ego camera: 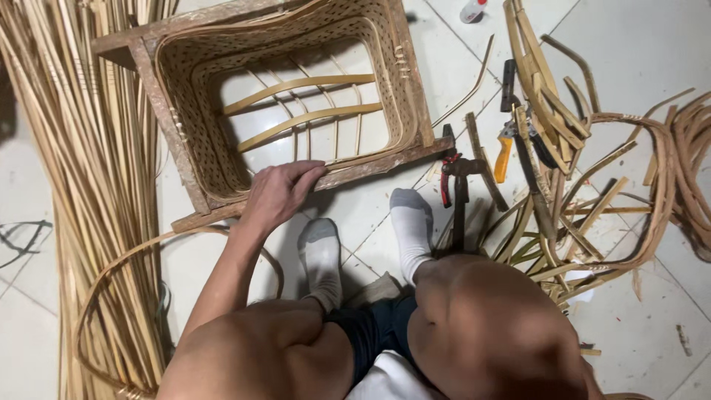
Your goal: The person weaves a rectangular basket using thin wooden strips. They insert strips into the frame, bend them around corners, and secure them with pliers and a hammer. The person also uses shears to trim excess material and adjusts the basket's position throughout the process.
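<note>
A square woven bamboo basket (189, 89) with an open lattice bottom sits inside a rough wooden frame (159, 96) on the tiled floor. My left hand (278, 194) rests on the frame's near rail, its fingers curled over the edge beside the basket's rim. My right hand is out of sight, hidden behind my right knee (481, 326). My feet in white and grey socks (322, 255) stand just in front of the frame.
A thick bundle of long bamboo strips (89, 185) lies along the left. A bent bamboo hoop (111, 281) curves near my left leg. Red-handled pliers (446, 181), an orange-handled tool (503, 157) and a pile of curved bamboo pieces (563, 148) lie to the right.
</note>
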